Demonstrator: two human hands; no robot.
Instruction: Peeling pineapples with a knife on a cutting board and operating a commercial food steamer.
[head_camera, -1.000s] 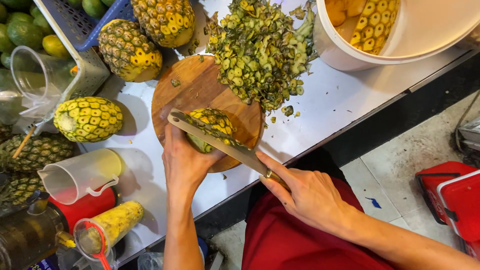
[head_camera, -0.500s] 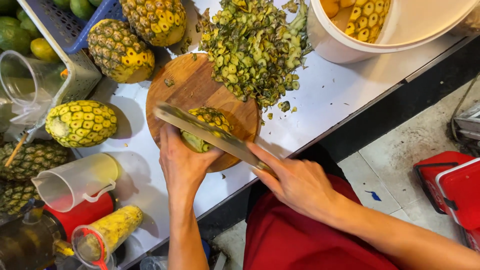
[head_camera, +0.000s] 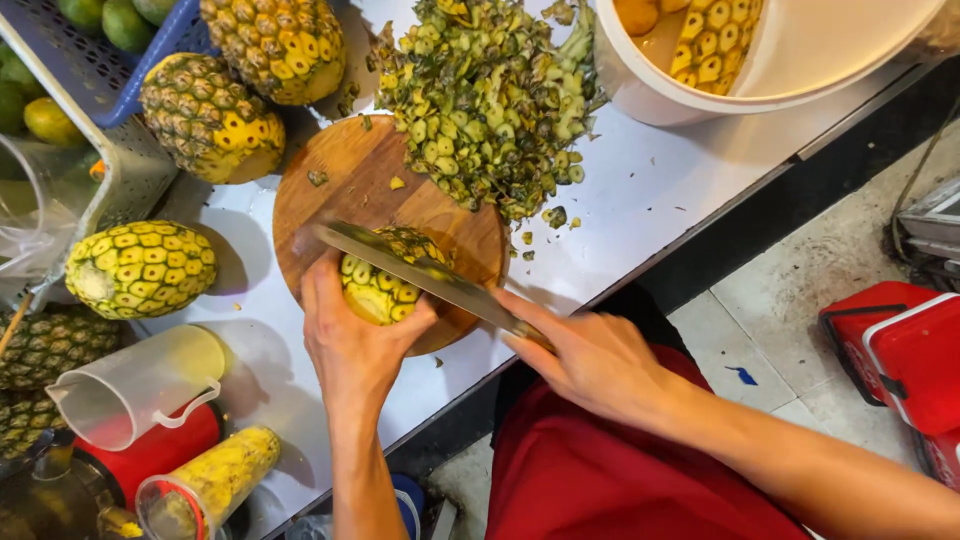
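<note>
My left hand (head_camera: 350, 345) grips a partly peeled pineapple (head_camera: 385, 280) that stands on a round wooden cutting board (head_camera: 350, 175). My right hand (head_camera: 590, 360) holds the handle of a long knife (head_camera: 410, 265), whose blade lies across the top of that pineapple. A big heap of green and yellow pineapple peelings (head_camera: 485, 95) covers the far side of the board and the white counter (head_camera: 650, 190).
Whole pineapples (head_camera: 210, 120) and a trimmed one (head_camera: 140, 268) lie to the left, by a blue crate (head_camera: 95, 70) of green fruit. A white bucket (head_camera: 800, 60) of peeled pineapples stands at top right. Clear jugs (head_camera: 135, 385) sit at lower left. A red box (head_camera: 900, 350) is on the floor.
The knife blade has slid a little across the pineapple. Both hands stay on the fruit and knife; the view has shifted slightly.
</note>
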